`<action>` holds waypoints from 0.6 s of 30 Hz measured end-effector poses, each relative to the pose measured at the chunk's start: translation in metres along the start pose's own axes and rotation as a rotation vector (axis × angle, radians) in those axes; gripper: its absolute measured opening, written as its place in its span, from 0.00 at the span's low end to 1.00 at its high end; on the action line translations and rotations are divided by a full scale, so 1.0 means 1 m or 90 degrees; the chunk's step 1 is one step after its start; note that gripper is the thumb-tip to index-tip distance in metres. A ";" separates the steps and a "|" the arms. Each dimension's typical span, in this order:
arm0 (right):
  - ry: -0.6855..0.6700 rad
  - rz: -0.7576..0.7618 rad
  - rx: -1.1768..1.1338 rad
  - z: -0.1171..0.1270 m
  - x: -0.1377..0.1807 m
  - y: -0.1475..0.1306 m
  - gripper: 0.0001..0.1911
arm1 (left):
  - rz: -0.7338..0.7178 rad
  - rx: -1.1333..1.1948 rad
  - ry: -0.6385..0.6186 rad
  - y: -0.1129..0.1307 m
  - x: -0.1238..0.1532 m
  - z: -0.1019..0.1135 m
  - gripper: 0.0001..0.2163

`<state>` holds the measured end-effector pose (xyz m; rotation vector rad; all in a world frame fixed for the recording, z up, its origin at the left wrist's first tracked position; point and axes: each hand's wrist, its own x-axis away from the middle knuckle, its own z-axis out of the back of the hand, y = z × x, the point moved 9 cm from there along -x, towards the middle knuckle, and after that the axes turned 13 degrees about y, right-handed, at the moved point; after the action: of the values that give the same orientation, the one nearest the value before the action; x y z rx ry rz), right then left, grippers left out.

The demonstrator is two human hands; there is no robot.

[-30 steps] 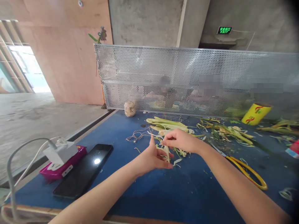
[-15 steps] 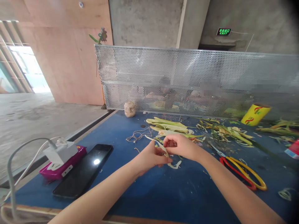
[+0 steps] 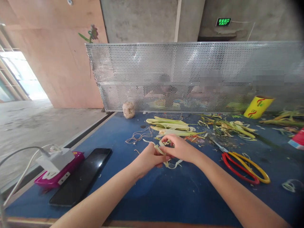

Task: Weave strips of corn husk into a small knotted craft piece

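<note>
My left hand (image 3: pixel 150 157) and my right hand (image 3: pixel 178 147) meet above the middle of the blue table. Both sets of fingers are closed on a thin, pale plant strip (image 3: pixel 160 150), which bends between them; its tip sticks out past my left hand. Part of the strip is hidden by the fingers. Just below the hands, a curled white shaving (image 3: pixel 175 165) lies on the table. Beyond them is a pile of long pale-green leaves (image 3: pixel 169 124). Loose string (image 3: pixel 137 136) lies to the left of it.
Scissors (image 3: pixel 244 167) with red and yellow handles lie at right, near plant scraps (image 3: pixel 232 128) and a yellow roll (image 3: pixel 258 107). A phone (image 3: pixel 82 177) and a purple power strip (image 3: pixel 59 179) occupy the left. A perforated metal screen (image 3: pixel 133 69) lines the back, with people behind it.
My right hand's fingers have come closer over the strip and my left hand, and the strip looks more bent. The view has shifted slightly.
</note>
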<state>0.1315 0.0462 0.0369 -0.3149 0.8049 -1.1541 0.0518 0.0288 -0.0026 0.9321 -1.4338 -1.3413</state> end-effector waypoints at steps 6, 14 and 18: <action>0.083 0.058 0.068 0.007 0.003 -0.010 0.11 | 0.033 -0.021 -0.016 -0.003 0.004 -0.004 0.24; 0.112 0.032 0.117 0.009 0.008 -0.010 0.08 | 0.007 -0.034 -0.028 0.001 0.007 -0.006 0.47; 0.011 -0.001 0.097 -0.004 0.010 -0.004 0.12 | 0.013 -0.041 -0.020 0.001 0.010 -0.007 0.52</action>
<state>0.1279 0.0359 0.0329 -0.1799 0.7279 -1.2142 0.0554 0.0178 -0.0001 0.8570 -1.4113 -1.3842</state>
